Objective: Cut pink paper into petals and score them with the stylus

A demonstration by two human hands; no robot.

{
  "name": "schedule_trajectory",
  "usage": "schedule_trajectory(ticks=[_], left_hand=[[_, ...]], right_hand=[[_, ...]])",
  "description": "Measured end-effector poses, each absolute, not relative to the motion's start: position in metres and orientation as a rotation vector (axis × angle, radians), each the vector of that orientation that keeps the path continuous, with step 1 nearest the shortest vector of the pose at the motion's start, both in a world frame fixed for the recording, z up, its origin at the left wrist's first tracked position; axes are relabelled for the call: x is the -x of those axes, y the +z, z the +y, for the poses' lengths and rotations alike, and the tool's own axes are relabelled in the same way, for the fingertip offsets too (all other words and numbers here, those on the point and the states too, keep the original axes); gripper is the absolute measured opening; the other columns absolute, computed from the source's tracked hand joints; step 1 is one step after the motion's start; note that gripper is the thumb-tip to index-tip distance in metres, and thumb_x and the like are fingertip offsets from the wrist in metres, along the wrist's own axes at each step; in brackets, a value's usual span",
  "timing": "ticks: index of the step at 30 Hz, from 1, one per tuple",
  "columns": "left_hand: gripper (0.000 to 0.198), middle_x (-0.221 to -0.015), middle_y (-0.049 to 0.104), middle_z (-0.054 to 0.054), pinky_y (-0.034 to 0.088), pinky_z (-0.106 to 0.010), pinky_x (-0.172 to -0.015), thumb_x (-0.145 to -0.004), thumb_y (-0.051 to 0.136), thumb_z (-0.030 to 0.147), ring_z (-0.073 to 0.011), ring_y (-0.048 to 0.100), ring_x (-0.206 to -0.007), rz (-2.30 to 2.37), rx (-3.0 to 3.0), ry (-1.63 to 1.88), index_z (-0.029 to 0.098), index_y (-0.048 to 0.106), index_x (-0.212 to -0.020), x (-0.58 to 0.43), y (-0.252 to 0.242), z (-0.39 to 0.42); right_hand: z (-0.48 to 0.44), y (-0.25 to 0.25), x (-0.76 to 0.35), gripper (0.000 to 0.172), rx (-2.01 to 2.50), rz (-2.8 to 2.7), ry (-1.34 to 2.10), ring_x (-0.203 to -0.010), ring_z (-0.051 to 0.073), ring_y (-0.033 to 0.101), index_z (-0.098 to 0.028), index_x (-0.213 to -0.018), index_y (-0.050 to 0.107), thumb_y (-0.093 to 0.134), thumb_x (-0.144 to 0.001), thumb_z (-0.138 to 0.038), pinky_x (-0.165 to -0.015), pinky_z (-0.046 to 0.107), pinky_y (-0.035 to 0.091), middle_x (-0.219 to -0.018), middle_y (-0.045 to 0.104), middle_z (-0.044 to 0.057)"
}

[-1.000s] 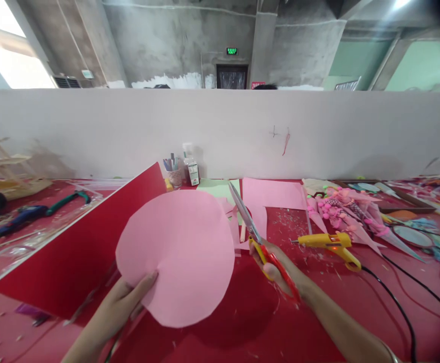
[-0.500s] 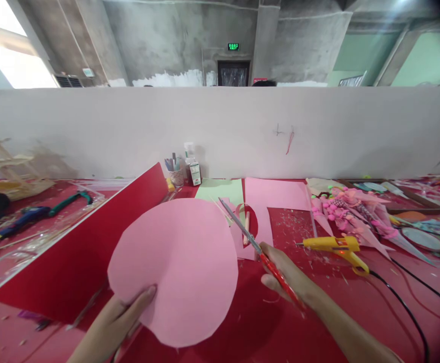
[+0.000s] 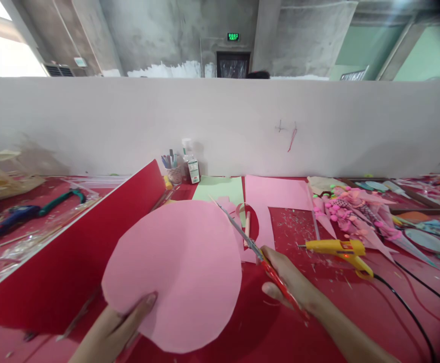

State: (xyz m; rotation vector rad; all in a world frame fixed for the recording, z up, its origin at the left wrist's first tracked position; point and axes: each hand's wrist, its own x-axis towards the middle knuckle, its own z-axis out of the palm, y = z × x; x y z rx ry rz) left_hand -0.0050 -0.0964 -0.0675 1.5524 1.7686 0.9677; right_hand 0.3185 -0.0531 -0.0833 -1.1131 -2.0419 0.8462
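A large, roughly round piece of pink paper (image 3: 182,267) is held up in front of me by my left hand (image 3: 123,322). My left thumb presses on its face at the lower left, and the fingers are hidden behind it. My right hand (image 3: 288,277) is closed around the red handles of a pair of scissors (image 3: 259,252). The blades point up and left, at the upper right edge of the paper; whether they touch it I cannot tell. Beyond lies a pink sheet (image 3: 267,232) with a rounded cut-out, next to a light green sheet (image 3: 220,190).
A red board (image 3: 76,247) leans at the left. A yellow glue gun (image 3: 340,249) with a black cord lies right. Behind it are pink decorated cones (image 3: 356,206). A pen cup (image 3: 173,174) and a bottle (image 3: 192,169) stand by the white partition (image 3: 129,126).
My view has shifted slightly. The round pink paper is tilted and sits a little larger in view. Both hands keep their hold, and the scissors have barely moved.
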Motion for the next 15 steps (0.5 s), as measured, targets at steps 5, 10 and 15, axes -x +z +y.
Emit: schedule_trajectory(ticks=[5,10,15], left_hand=[[0.023,-0.09,0.069,-0.002,0.05,-0.036,-0.086,-0.067,0.056,0.046,-0.0249,0.061,-0.093,1.819,-1.461,1.133,0.024,0.064,-0.073,-0.005,-0.066,-0.098],[0.025,-0.086,0.07,-0.003,0.051,-0.035,-0.083,-0.065,0.059,0.045,-0.0252,0.063,-0.087,1.787,-1.416,1.212,0.023,0.064,-0.076,-0.011,-0.063,-0.099],[0.023,-0.085,0.07,-0.002,0.053,-0.035,-0.081,-0.064,0.061,0.044,-0.0251,0.063,-0.086,1.792,-1.4,1.231,0.024,0.064,-0.076,-0.01,-0.062,-0.098]], right_hand=[[-0.052,-0.078,-0.318,0.049,1.078,-2.036,0.811,-0.063,0.015,0.041,-0.018,-0.087,0.045,0.042,-0.073,-0.066,-0.057,0.027,0.038,-0.074,0.047,0.002],[-0.053,-0.076,-0.318,0.052,1.069,-2.033,0.78,-0.066,0.017,0.045,-0.018,-0.089,0.047,0.042,-0.072,-0.067,-0.059,0.028,0.04,-0.073,0.048,0.003],[-0.053,-0.081,-0.32,0.052,1.059,-2.025,0.807,-0.067,0.018,0.046,-0.018,-0.092,0.047,0.044,-0.071,-0.066,-0.06,0.029,0.041,-0.075,0.048,0.003]])
